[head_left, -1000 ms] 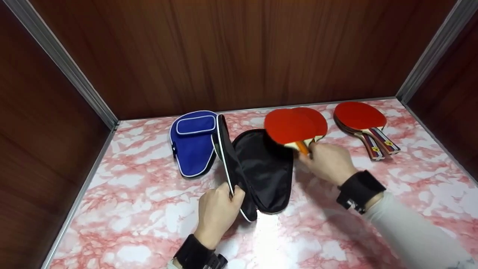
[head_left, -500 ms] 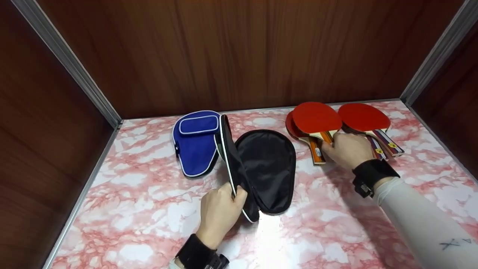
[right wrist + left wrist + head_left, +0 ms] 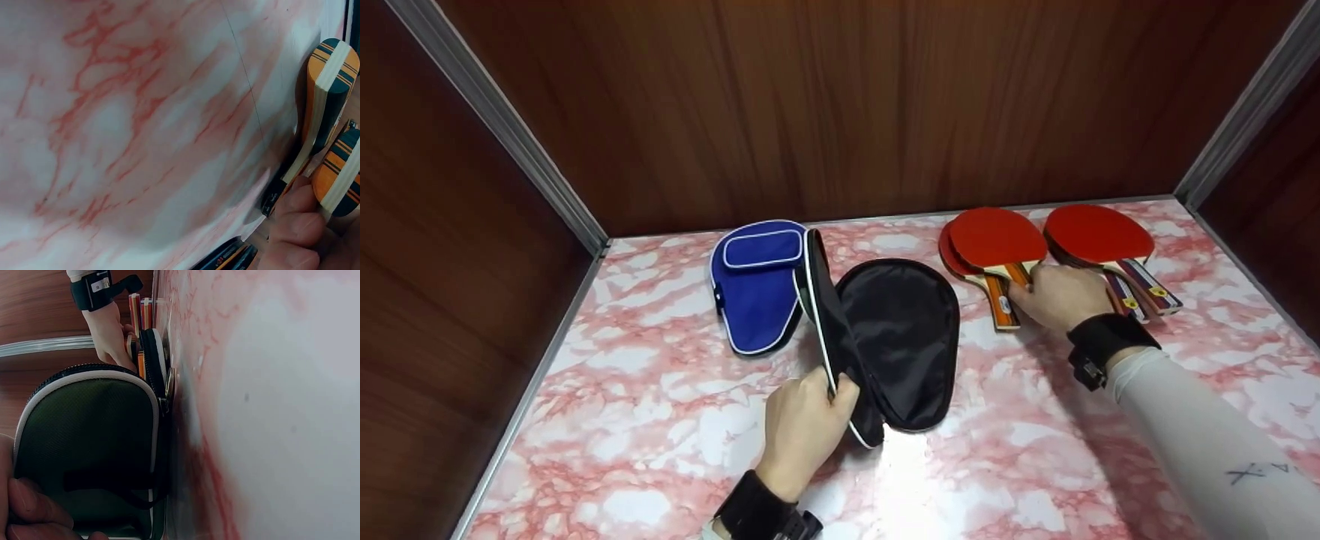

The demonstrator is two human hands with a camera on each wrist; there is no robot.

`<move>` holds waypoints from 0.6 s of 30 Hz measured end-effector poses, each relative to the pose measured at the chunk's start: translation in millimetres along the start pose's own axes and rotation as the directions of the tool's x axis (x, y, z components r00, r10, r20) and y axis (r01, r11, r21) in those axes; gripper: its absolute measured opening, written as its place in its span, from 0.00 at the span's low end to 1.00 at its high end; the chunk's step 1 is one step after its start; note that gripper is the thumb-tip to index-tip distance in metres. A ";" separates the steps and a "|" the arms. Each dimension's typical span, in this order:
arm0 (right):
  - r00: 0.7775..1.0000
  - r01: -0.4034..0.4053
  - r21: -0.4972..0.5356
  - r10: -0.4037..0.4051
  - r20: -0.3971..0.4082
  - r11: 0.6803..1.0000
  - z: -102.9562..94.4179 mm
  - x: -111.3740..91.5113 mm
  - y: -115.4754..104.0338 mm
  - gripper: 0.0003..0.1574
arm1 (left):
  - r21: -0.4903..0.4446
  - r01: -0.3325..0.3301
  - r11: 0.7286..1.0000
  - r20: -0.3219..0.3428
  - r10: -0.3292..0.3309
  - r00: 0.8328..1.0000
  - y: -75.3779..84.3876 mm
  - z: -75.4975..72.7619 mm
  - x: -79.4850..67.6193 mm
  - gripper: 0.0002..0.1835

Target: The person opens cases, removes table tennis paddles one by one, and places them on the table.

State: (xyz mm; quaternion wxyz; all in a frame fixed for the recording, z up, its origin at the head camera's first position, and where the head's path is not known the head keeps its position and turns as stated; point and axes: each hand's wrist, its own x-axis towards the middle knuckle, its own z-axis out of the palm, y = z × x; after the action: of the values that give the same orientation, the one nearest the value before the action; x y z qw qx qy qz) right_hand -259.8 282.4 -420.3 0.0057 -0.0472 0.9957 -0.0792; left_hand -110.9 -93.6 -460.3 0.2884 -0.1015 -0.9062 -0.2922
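My left hand (image 3: pixel 808 416) grips the lower edge of a table tennis bat case's raised flap (image 3: pixel 834 330). The case lies unzipped, its black lower half (image 3: pixel 904 345) flat on the table. In the left wrist view the flap's outside (image 3: pixel 87 427) is dark green with white piping. At the back right, my right hand (image 3: pixel 1065 296) holds a red table tennis bat (image 3: pixel 997 236) by its orange-striped handle. This bat overlaps a second red bat (image 3: pixel 1000 304) lying beneath it. Both striped handle ends show in the right wrist view, with my fingers (image 3: pixel 298 225) around the nearer handle (image 3: pixel 340 174).
A blue bat case (image 3: pixel 761 307) with white piping lies left of the open one. More red bats (image 3: pixel 1099 232) with dark striped handles lie stacked just right of my right hand. Brown wood-grain panels (image 3: pixel 877 112) enclose the marbled table (image 3: pixel 660 450) at back and sides.
My right hand has moved right with the red bat, from over the open case to the second orange-handled bat. The left hand keeps its grip on the flap.
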 end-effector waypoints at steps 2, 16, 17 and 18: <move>1.000 0.010 -0.006 -0.010 0.002 1.000 -0.1 1.1 -1.1 0.30 | -0.002 0.000 1.000 -0.001 0.000 1.000 0.1 -0.2 -0.1 0.22; 0.997 0.058 -0.025 -0.059 -0.051 0.998 4.7 1.7 -5.3 0.28 | -0.002 0.006 1.000 0.002 -0.006 1.000 0.2 0.7 -1.2 0.22; 0.997 0.058 -0.031 -0.060 -0.055 0.998 5.3 1.5 -5.0 0.27 | 0.000 0.006 1.000 0.001 -0.006 1.000 0.2 0.8 -1.3 0.22; 0.997 0.058 -0.034 -0.060 -0.058 0.998 5.7 1.2 -5.1 0.27 | 0.000 0.006 1.000 0.001 -0.006 1.000 0.0 0.9 -1.5 0.22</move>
State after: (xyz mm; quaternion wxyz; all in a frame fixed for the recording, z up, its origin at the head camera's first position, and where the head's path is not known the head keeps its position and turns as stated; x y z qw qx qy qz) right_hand -260.4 276.3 -425.1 -0.0267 -0.0743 0.9948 -0.0646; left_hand -110.1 -93.2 -461.8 0.2874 -0.0991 -0.9065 -0.2929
